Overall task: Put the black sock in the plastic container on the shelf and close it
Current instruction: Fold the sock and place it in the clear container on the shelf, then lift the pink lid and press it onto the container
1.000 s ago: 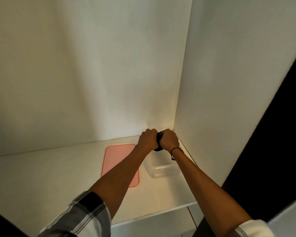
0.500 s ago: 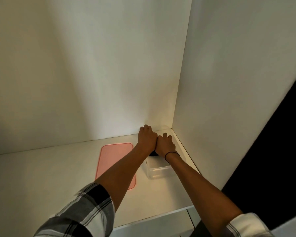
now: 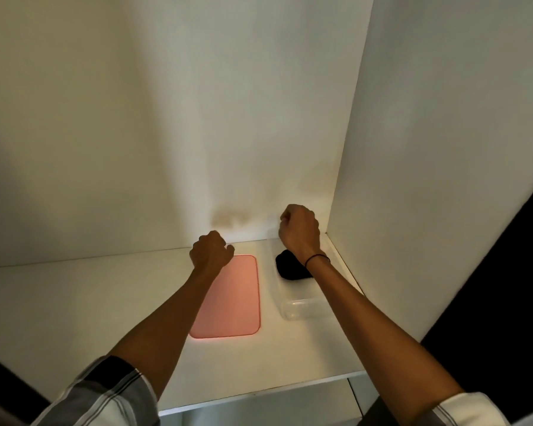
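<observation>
Both hands hover loosely curled; black sock (image 3: 291, 267) inside open container (image 3: 302, 307).

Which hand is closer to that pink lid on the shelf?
The left hand: it hovers over the far left corner of the pink lid. The right hand is off to the side, above the plastic container.

Two bare forearms, left sleeve (image 3: 105, 395) in grey, black and white plaid pushed up near the elbow, right sleeve (image 3: 471, 408) white with thin stripes, thin black band (image 3: 317, 257) around right wrist

The right forearm (image 3: 336, 281) hides part of the black sock (image 3: 290, 269) and container (image 3: 302, 309).
</observation>
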